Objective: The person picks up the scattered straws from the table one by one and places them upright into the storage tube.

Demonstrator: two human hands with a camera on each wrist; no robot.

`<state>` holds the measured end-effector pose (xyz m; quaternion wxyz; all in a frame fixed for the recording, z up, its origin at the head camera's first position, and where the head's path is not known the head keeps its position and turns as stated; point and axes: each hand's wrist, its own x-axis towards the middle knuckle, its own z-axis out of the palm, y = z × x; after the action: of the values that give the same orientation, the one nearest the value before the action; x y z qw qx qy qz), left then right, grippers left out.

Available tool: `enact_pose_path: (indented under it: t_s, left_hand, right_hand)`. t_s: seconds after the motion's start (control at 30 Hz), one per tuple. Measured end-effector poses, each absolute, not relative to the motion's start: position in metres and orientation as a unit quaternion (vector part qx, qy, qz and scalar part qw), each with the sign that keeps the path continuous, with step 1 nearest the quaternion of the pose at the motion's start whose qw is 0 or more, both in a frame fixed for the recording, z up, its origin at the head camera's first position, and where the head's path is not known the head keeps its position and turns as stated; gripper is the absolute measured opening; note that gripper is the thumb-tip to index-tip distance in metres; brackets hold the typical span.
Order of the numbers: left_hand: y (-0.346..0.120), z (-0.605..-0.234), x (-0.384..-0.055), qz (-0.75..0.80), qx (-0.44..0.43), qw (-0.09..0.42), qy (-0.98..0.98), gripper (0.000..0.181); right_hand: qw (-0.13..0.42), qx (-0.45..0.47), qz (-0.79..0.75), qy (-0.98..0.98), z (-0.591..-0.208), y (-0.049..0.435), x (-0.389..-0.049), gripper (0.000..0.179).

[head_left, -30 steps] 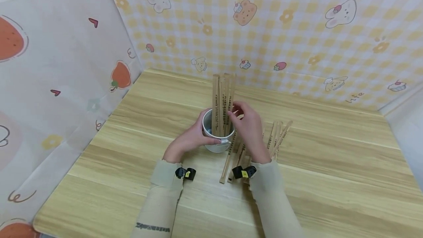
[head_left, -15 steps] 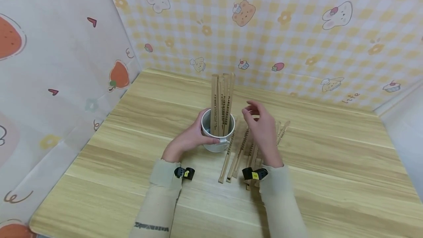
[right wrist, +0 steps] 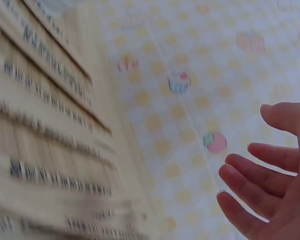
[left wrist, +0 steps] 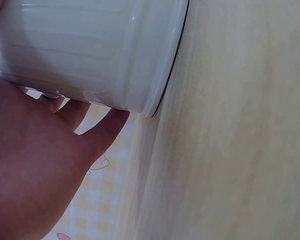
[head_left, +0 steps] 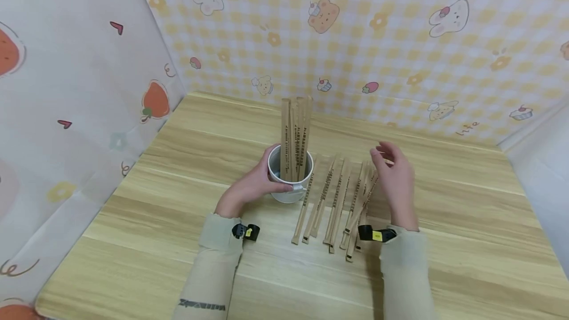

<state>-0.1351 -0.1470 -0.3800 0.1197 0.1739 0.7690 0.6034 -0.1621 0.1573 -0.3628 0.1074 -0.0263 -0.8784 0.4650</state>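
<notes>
A white metal bucket (head_left: 284,195) stands on the table, with several paper-wrapped straws (head_left: 294,137) upright inside it. My left hand (head_left: 255,181) grips its side, thumb over the front near the rim; in the left wrist view the fingers (left wrist: 107,131) curve round the white wall. To the right of the bucket lies a loose row of more paper-wrapped straws (head_left: 340,196), printed with dark lettering, some crossing each other at the right end. My right hand (head_left: 397,177) hovers just right of that row, fingers loosely bent and holding nothing. The right wrist view shows its fingers (right wrist: 255,185) spread apart.
The wood-grain table (head_left: 155,241) reaches back to a wall covering (head_left: 355,28) of yellow check with cartoon prints. A white printed sheet (head_left: 89,73) hangs along the left side. Bare tabletop shows on both sides of the arms.
My right hand has left the straws in the bucket and moved right, over and past the loose row, uncovering it. My left hand keeps its grip on the bucket.
</notes>
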Motion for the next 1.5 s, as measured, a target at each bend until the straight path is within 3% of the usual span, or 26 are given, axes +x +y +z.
enact_pose_path:
  t_s: [0.37, 0.67, 0.9, 1.5]
  left_hand:
    - [-0.148, -0.378, -0.135, 0.606, 0.175, 0.115, 0.768, 0.099]
    - [-0.148, -0.376, -0.133, 0.608, 0.173, 0.116, 0.766, 0.099]
    - [-0.147, -0.375, -0.133, 0.606, 0.173, 0.119, 0.767, 0.099]
    - [-0.145, -0.378, -0.132, 0.613, 0.167, 0.128, 0.761, 0.099]
  right_hand:
    - [0.077, -0.066, 0.413, -0.905, -0.370, 0.187, -0.163, 0.058]
    - [-0.041, -0.069, 0.311, -0.947, -0.384, 0.203, -0.163, 0.062]
    - [-0.103, -0.056, 0.279, -0.953, -0.396, 0.206, -0.163, 0.053]
    - [-0.119, -0.051, 0.278, -0.952, -0.405, 0.190, -0.162, 0.039]
